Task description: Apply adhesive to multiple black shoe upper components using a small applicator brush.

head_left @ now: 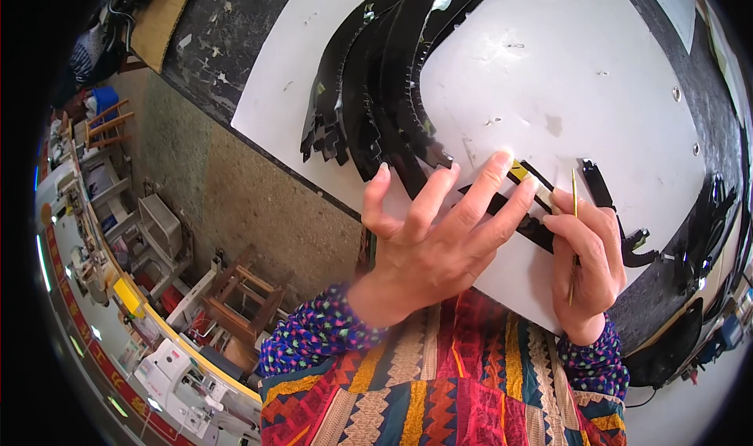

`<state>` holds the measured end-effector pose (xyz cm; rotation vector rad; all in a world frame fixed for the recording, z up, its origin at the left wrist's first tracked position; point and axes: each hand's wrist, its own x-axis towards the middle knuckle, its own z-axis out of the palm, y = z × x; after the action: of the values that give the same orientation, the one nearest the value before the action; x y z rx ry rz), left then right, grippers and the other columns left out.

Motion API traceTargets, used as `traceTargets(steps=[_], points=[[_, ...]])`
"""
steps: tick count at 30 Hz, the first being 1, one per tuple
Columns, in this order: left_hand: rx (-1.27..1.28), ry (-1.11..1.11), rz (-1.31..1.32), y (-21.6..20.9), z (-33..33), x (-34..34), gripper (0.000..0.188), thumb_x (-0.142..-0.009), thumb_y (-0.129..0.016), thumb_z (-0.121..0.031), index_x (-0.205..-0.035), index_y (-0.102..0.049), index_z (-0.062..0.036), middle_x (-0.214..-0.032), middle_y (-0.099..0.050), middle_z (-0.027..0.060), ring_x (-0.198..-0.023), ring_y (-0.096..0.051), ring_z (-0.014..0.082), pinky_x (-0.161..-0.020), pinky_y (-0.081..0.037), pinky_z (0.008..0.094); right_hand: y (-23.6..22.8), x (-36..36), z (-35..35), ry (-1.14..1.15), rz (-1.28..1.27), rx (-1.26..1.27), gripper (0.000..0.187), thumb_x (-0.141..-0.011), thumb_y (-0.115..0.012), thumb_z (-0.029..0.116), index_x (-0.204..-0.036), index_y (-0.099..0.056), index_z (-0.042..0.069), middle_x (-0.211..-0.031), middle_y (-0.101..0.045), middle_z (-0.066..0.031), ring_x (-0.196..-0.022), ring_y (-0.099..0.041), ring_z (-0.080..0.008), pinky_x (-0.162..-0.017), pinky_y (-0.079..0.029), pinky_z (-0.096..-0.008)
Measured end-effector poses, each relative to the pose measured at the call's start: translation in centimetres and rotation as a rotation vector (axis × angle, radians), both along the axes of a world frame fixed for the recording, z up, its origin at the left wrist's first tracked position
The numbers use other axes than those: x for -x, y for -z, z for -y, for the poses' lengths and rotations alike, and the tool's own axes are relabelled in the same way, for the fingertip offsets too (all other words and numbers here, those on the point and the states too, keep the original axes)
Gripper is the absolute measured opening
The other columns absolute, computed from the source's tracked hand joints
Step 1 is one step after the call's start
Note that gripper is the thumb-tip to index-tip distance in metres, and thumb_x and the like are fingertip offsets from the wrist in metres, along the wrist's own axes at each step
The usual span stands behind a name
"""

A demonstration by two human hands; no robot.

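My left hand (439, 234) lies spread over the white work surface (541, 77), its index and middle fingertips pressing by a small yellow piece (517, 171) on a black strip. Part of that black strip (538, 234) shows between my hands; the rest is under my fingers. My right hand (587, 269) is closed around a thin brass-coloured rod (574, 189), held upright, and its fingertips meet the strip's right end. Beyond my left fingertips, several long curved black strips (375, 77) with notched edges lie bunched together. A short black strip (598, 185) lies just past my right hand.
A curved black offcut (640, 254) and a heap of black pieces (703, 234) lie at the right. The dark table edge (212, 105) runs diagonally at left. Below on the floor stand a wooden stool (245, 297), a crate (162, 225) and a white sewing machine (169, 367).
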<state>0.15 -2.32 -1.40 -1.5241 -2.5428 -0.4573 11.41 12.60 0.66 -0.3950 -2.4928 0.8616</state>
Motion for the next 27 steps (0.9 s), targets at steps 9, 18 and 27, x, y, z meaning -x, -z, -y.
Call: traceTargets(steps=[9, 18, 27], points=[[0.007, 0.005, -0.005, -0.2, 0.0, 0.1, 0.033, -0.093, -0.055, -0.026, -0.121, -0.068, -0.0374, -0.133, -0.061, -0.0101, -0.118, -0.041, 0.0164, -0.112, -0.015, 0.0503, -1.0, -0.6, 0.1, -0.030, 0.021, 0.069, 0.033, -0.075, -0.073, -0.017, -0.103, -0.065, 0.000, -0.107, -0.067, -0.0203, -0.074, -0.061, -0.0250, -0.062, -0.049, -0.0310], [-0.034, 0.013, 0.018, 0.2, 0.2, 0.2, 0.029, -0.091, -0.056, -0.025, -0.120, -0.061, -0.0270, -0.132, -0.064, -0.0094, -0.118, -0.045, 0.0162, -0.113, -0.015, 0.0509, -1.8, -1.2, 0.2, -0.089, 0.031, 0.080, 0.041, -0.069, -0.076, -0.014, -0.105, -0.067, 0.003, -0.112, -0.065, -0.0195, -0.077, -0.064, -0.0256, -0.065, -0.053, -0.0315], [-0.052, -0.004, 0.047, 0.1, 0.0, 0.0, 0.021, -0.097, -0.051, -0.028, -0.116, -0.057, -0.0231, -0.127, -0.068, -0.0091, -0.117, -0.047, 0.0167, -0.113, -0.015, 0.0511, -2.1, -1.4, 0.8, -0.317, 0.009, -0.116, 0.034, -0.068, -0.075, -0.004, -0.101, -0.071, 0.003, -0.114, -0.065, -0.0171, -0.081, -0.066, -0.0214, -0.066, -0.054, -0.0273]])
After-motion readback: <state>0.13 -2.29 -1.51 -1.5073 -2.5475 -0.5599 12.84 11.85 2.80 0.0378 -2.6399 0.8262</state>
